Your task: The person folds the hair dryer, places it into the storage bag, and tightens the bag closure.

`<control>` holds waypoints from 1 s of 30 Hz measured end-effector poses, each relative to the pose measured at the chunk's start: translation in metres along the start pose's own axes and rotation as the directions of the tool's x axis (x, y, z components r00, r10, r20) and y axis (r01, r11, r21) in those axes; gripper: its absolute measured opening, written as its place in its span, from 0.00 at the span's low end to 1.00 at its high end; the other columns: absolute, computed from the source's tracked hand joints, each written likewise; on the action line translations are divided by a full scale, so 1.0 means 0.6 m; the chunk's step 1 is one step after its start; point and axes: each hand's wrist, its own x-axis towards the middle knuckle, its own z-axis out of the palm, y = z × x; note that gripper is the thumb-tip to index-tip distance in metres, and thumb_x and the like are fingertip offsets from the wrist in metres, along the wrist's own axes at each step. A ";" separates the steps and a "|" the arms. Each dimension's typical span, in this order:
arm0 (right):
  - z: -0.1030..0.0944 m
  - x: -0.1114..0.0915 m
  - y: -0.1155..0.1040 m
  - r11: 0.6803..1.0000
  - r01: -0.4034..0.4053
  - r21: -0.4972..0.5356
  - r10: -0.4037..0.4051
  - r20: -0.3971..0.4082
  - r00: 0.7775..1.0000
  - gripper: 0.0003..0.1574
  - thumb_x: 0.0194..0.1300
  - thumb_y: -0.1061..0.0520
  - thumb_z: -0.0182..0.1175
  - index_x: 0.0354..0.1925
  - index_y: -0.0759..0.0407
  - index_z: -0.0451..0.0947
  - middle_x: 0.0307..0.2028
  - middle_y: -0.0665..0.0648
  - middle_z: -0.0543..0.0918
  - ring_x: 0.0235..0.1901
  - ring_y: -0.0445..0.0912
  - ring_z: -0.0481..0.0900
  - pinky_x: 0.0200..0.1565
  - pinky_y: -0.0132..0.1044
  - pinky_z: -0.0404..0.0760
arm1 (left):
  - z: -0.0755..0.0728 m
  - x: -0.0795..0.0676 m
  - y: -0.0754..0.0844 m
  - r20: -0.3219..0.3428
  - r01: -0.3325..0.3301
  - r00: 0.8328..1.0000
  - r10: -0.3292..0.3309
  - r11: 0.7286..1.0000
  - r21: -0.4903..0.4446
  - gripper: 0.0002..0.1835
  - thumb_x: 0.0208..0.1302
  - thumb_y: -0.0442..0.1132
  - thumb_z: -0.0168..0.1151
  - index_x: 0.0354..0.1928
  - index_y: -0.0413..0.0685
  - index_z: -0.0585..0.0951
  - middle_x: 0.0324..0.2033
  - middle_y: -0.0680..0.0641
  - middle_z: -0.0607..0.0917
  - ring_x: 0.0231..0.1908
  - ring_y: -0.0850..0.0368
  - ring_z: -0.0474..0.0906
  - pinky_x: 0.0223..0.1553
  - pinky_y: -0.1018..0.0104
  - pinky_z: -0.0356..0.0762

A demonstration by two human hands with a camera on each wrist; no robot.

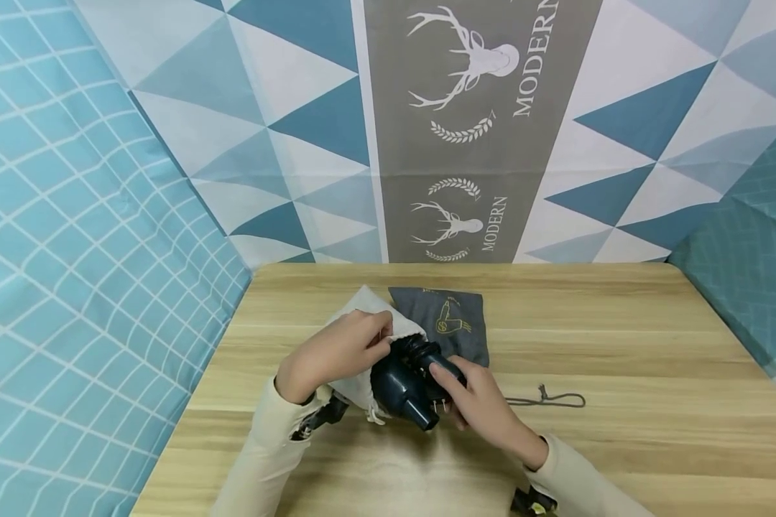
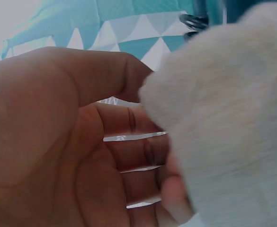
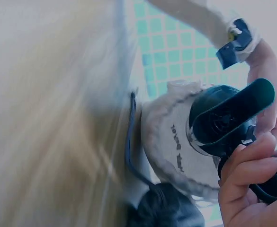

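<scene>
A dark hair dryer [image 1: 397, 388] with a flat nozzle [image 3: 237, 111] lies partly inside a pale drawstring bag [image 1: 362, 300], its nozzle sticking out of the mouth toward the person. My right hand [image 1: 485, 406] grips the dryer's dark handle, with the coiled cord base near the bag's mouth. At the bag's upper rim, my left hand [image 1: 343, 348] pinches the cloth between thumb and fingers. The bag's cloth [image 2: 223, 123] fills the right side of the left wrist view, beside the curled fingers [image 2: 129, 151]. The rest of the bag's inside is hidden.
Behind the bag lies a dark grey pouch [image 1: 472, 345] printed with a yellow hair dryer. A thin grey cord [image 1: 565, 405] stretches over the wooden table [image 1: 621, 323] to the right. Patterned cloth [image 1: 310, 108] hangs along the back and sides.
</scene>
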 end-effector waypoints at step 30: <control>0.005 0.008 0.019 0.957 -0.148 0.249 0.085 0.248 0.965 0.28 0.67 0.43 0.44 0.44 0.68 0.70 0.27 0.69 0.79 0.16 0.47 0.76 0.20 0.45 0.76 | 0.041 -0.007 0.063 -0.110 -0.169 0.979 0.170 0.985 0.019 0.09 0.64 0.38 0.45 0.25 0.55 0.62 0.17 0.56 0.62 0.18 0.65 0.57 0.20 0.75 0.58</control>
